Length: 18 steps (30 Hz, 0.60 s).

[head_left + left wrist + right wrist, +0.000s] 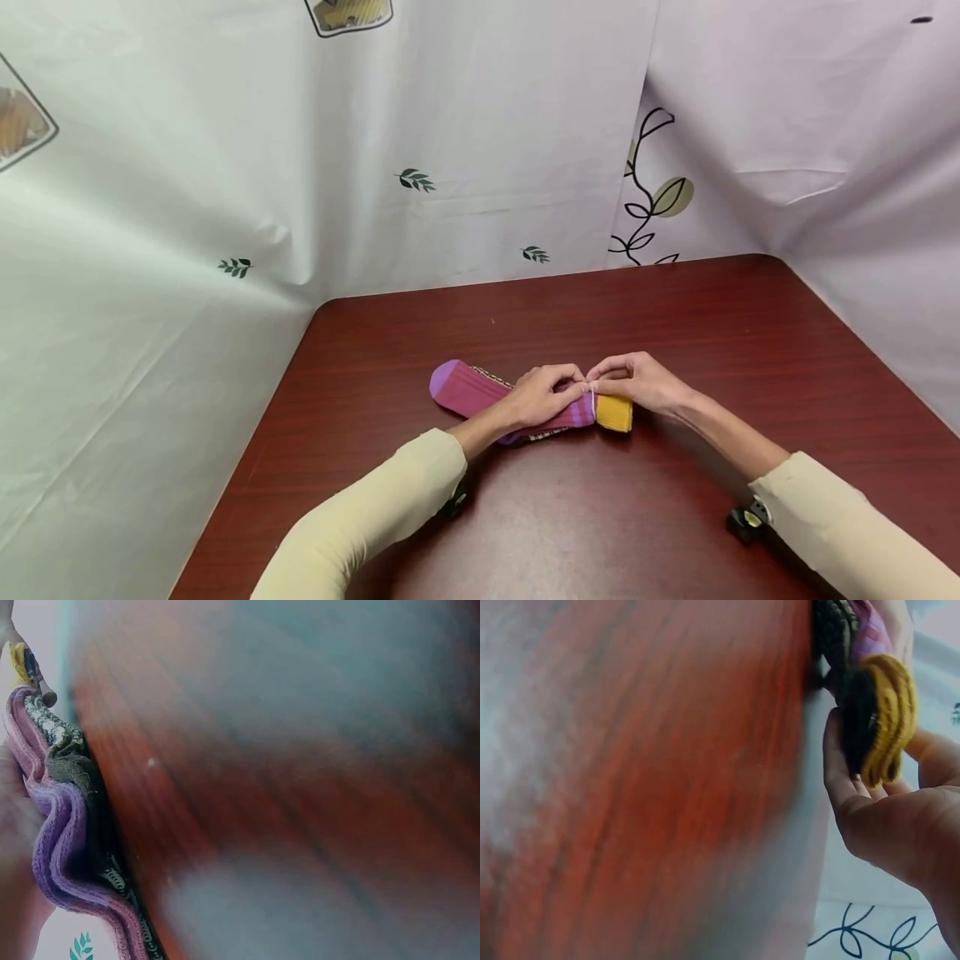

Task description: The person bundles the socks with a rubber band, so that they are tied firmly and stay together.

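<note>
A pair of mauve socks (471, 392) with lavender toes and a yellow cuff (615, 413) lies flat on the table, over a dark patterned sock (549, 434). Around them, just below the yellow cuff, runs a thin white string (594, 407). My left hand (542, 395) lies across the socks, its thumb and forefinger pinching at the string's upper end. From the other side my right hand (647, 383) pinches the string at the same spot, fingertips meeting the left ones. In the right wrist view the folded yellow cuff (891, 720) stands in front of the right fingers, partly hiding them.
The dark red wooden table (570, 517) has rounded far corners. A pale printed curtain (480, 150) hangs close behind it and along both sides. Black wrist cameras sit under both cream sleeves (375, 500).
</note>
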Tool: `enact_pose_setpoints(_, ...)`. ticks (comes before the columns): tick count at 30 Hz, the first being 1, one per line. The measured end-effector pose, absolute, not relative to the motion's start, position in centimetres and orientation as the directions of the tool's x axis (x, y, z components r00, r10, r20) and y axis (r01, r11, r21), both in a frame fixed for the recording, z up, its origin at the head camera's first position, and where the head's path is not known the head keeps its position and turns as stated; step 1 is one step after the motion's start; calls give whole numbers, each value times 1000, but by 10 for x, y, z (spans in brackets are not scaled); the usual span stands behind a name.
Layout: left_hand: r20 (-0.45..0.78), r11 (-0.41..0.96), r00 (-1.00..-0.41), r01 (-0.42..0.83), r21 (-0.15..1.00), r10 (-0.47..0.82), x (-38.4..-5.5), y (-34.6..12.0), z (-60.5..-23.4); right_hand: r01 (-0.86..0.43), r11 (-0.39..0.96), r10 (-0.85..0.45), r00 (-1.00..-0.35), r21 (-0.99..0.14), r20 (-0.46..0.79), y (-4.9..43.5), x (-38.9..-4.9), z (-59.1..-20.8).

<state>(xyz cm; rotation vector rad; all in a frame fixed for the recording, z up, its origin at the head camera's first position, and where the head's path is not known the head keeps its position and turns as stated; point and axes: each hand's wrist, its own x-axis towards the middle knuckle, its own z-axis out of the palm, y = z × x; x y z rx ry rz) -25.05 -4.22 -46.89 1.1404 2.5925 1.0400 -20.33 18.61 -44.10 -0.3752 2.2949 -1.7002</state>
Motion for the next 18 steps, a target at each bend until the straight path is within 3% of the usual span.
enact_pose_setpoints(8, 131, 478, -728, 563, 675, 672, -245, -42, -460, -53, 259, -426, -902, -964, -65, 192, -204, -438)
enact_pose_setpoints(18, 159, 465, -715, 590, 660, 681, -254, -42, -474, -195, 346, -315, -946, -918, 83, 178, -200, -444)
